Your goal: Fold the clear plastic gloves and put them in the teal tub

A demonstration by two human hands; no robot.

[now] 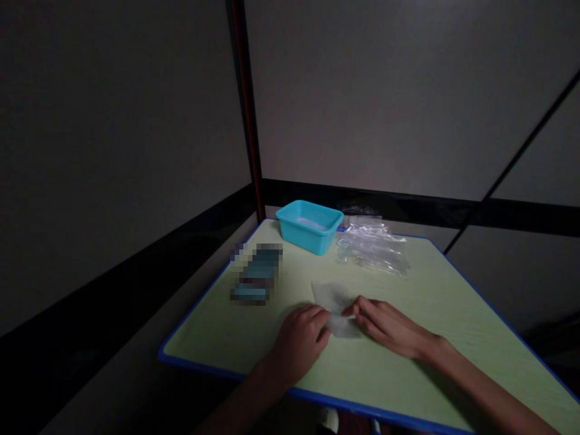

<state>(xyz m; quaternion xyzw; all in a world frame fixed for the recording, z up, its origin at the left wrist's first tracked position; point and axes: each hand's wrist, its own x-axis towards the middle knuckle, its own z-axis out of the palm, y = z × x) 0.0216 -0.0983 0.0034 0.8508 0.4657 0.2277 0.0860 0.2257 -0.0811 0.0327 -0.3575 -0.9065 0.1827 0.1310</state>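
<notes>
Two hands over one pale green surface (408,374) with a blue edge. Left hand (299,343) lay palm down, fingers curled inward, fingertips pressed on the near left part of one small clear plastic bag (334,305). Right hand (388,327) lay flat and stretched leftward, fingertips pinched narrowly on the same bag's right edge. Bag lay flat on the surface between both hands, its far corner stretched out beyond the fingers toward the back, nearly see-through and hard to make out against the green. Farther back, near the rear edge of the surface, stood one turquoise tub (309,226), open on top, something pale inside, too dim to tell what. Just right of the tub lay one loose heap of clear plastic bags (370,248), crumpled and overlapped, number in the heap impossible to count. Left of the hands, well apart from them, lay one dark oblong thing (257,273), blurred out, kind not to be told. Behind the surface rose grey walls with a dark band along the bottom, and one dark red post (247,109) stood upright in the corner behind the tub
</notes>
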